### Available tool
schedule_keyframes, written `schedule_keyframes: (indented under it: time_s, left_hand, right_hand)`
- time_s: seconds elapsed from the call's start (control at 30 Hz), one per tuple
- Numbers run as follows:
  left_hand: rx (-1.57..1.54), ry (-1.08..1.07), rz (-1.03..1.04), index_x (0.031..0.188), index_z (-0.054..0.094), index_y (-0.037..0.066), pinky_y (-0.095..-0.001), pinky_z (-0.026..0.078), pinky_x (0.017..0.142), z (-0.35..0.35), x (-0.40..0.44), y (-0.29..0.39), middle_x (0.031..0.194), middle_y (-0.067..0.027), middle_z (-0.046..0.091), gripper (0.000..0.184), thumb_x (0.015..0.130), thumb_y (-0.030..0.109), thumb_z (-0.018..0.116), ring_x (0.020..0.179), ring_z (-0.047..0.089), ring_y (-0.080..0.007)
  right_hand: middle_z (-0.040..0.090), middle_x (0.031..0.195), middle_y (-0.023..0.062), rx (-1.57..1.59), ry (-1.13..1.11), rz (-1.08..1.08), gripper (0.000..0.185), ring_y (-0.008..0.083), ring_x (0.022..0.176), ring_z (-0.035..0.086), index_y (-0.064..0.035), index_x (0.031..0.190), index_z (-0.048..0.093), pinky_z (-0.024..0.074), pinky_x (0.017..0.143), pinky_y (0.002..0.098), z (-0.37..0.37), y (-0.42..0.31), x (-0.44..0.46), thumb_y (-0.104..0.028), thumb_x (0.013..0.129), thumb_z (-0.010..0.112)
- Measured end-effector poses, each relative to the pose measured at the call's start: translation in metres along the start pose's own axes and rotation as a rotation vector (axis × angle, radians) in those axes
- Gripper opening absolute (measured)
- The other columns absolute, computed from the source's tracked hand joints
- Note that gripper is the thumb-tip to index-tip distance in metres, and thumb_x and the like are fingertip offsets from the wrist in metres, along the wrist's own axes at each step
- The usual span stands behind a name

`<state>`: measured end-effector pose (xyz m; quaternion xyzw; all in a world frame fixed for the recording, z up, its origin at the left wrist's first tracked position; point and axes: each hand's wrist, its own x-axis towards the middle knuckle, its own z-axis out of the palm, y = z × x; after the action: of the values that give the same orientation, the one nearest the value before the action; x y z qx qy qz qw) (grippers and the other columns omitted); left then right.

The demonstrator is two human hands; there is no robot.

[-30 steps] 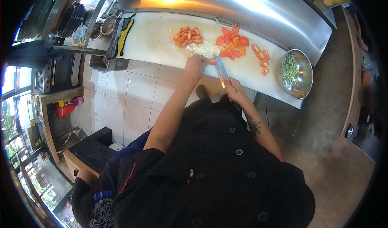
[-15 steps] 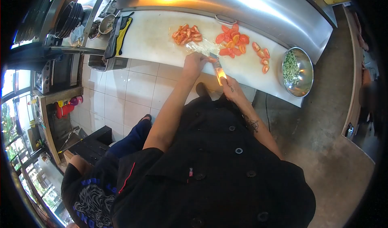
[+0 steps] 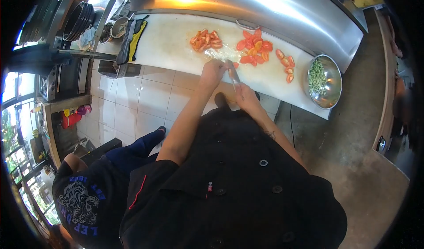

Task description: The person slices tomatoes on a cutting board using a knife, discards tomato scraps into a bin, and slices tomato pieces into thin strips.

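Observation:
My right hand (image 3: 245, 94) is closed round the handle of a knife (image 3: 234, 74), whose blade points away from me over the near edge of the white cutting board (image 3: 163, 41). My left hand (image 3: 213, 69) is bunched, fingertips pressed together beside the blade on a tomato piece mostly hidden by them. A red bit of tomato (image 3: 235, 65) shows just right of the blade. Beyond my left hand lies a heap of cut tomato pieces (image 3: 206, 40). Wet pulp and juice spread between it and a pile of seeded tomato pieces (image 3: 255, 46). Several tomato wedges (image 3: 286, 63) lie further right.
A steel bowl (image 3: 334, 88) of chopped green vegetable stands at the board's right end. At the left end lie a black-and-yellow cloth (image 3: 137, 41) and small pans (image 3: 119, 27). Another person (image 3: 84, 196) is close on my left. A steel backsplash (image 3: 247, 1) rises behind.
The knife has turned from blade face up to edge-on, and my right hand has shifted slightly left. My left hand stays nearly in place. The other person has leaned further left.

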<state>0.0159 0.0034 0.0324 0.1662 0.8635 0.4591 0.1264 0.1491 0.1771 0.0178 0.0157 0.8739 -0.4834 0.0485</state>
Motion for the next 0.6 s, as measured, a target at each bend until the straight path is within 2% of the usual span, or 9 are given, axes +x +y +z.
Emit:
schedule_keyframes:
  time_s: [0.13, 0.17, 0.23, 0.27, 0.3, 0.33, 0.43, 0.5, 0.6]
  left_hand:
    - [-0.063, 0.063, -0.013, 0.095, 0.082, 0.001, -0.0477, 0.058, 0.084, 0.017, 0.002, -0.022, 0.092, -0.0220, 0.077, 0.024, 0.101, 0.021, 0.071, 0.088, 0.074, -0.0394]
    - [-0.022, 0.112, -0.013, 0.097, 0.082, 0.000, -0.0461, 0.058, 0.084, 0.020, 0.005, -0.026, 0.091, -0.0218, 0.077, 0.024, 0.100, 0.021, 0.071, 0.088, 0.075, -0.0383]
    - [0.018, 0.156, -0.014, 0.098, 0.082, 0.000, -0.0445, 0.059, 0.084, 0.017, 0.006, -0.014, 0.090, -0.0216, 0.077, 0.023, 0.100, 0.020, 0.071, 0.088, 0.076, -0.0372]
    - [-0.022, 0.123, -0.114, 0.101, 0.082, 0.000, -0.0434, 0.059, 0.084, 0.014, 0.005, -0.011, 0.090, -0.0213, 0.077, 0.021, 0.098, 0.019, 0.072, 0.088, 0.076, -0.0349]
    - [-0.062, 0.091, -0.210, 0.104, 0.082, 0.001, -0.0423, 0.060, 0.084, 0.008, 0.006, -0.002, 0.091, -0.0211, 0.078, 0.020, 0.096, 0.018, 0.074, 0.088, 0.076, -0.0326]
    - [-0.062, 0.082, -0.200, 0.104, 0.082, 0.001, -0.0423, 0.060, 0.084, 0.006, 0.006, 0.004, 0.091, -0.0211, 0.078, 0.020, 0.096, 0.018, 0.074, 0.088, 0.076, -0.0326]
    - [-0.103, 0.105, -0.158, 0.107, 0.081, 0.001, -0.0403, 0.061, 0.083, 0.001, -0.003, 0.006, 0.094, -0.0205, 0.078, 0.021, 0.092, 0.015, 0.079, 0.087, 0.076, -0.0285]
    - [-0.033, 0.017, 0.020, 0.108, 0.080, 0.001, -0.0388, 0.061, 0.084, -0.003, 0.001, 0.000, 0.100, -0.0187, 0.078, 0.023, 0.089, 0.014, 0.083, 0.087, 0.075, -0.0273]
    - [-0.039, -0.046, 0.020, 0.110, 0.081, 0.002, -0.0373, 0.061, 0.083, -0.009, 0.011, -0.011, 0.102, -0.0157, 0.079, 0.024, 0.089, 0.014, 0.083, 0.087, 0.076, -0.0252]
  right_hand:
    - [0.068, 0.087, 0.0319, -0.103, 0.005, 0.087, 0.046, 0.0483, 0.083, 0.068, 0.0065, 0.103, 0.065, 0.0530, 0.082, 0.0540, 0.008, 0.009, -0.010, -0.032, 0.116, 0.043]
    - [0.067, 0.083, 0.0275, -0.004, 0.038, 0.037, 0.047, 0.0425, 0.075, 0.067, 0.0060, 0.102, 0.065, 0.0537, 0.076, 0.0524, 0.011, 0.014, -0.015, -0.033, 0.116, 0.043]
    - [0.063, 0.075, 0.0176, 0.141, -0.046, 0.091, 0.046, 0.0298, 0.060, 0.063, 0.0034, 0.101, 0.064, 0.0515, 0.060, 0.0459, 0.001, 0.009, -0.014, -0.036, 0.116, 0.043]
    - [0.061, 0.071, 0.0127, 0.212, -0.085, 0.122, 0.046, 0.0234, 0.053, 0.060, 0.0022, 0.101, 0.063, 0.0504, 0.053, 0.0426, -0.003, 0.009, -0.014, -0.037, 0.116, 0.043]
    - [0.057, 0.069, 0.0090, 0.273, -0.147, 0.268, 0.045, 0.0195, 0.049, 0.056, 0.0007, 0.103, 0.062, 0.0468, 0.048, 0.0389, -0.002, 0.009, -0.009, -0.039, 0.116, 0.044]
    - [0.054, 0.066, 0.0052, 0.334, -0.209, 0.414, 0.045, 0.0156, 0.045, 0.051, -0.0008, 0.105, 0.060, 0.0433, 0.044, 0.0351, -0.003, 0.010, -0.005, -0.041, 0.115, 0.044]
    - [0.049, 0.063, 0.0033, 0.348, -0.206, 0.386, 0.043, 0.0154, 0.045, 0.050, -0.0020, 0.110, 0.059, 0.0434, 0.044, 0.0355, 0.000, 0.010, -0.001, -0.041, 0.115, 0.043]
    - [0.050, 0.064, 0.0038, 0.337, -0.239, 0.437, 0.044, 0.0157, 0.046, 0.051, -0.0016, 0.109, 0.059, 0.0433, 0.044, 0.0356, -0.004, 0.001, 0.000, -0.042, 0.115, 0.043]
    - [0.052, 0.066, 0.0044, 0.333, -0.268, 0.451, 0.045, 0.0160, 0.046, 0.051, -0.0013, 0.106, 0.059, 0.0426, 0.044, 0.0354, -0.009, -0.010, 0.007, -0.042, 0.115, 0.043]
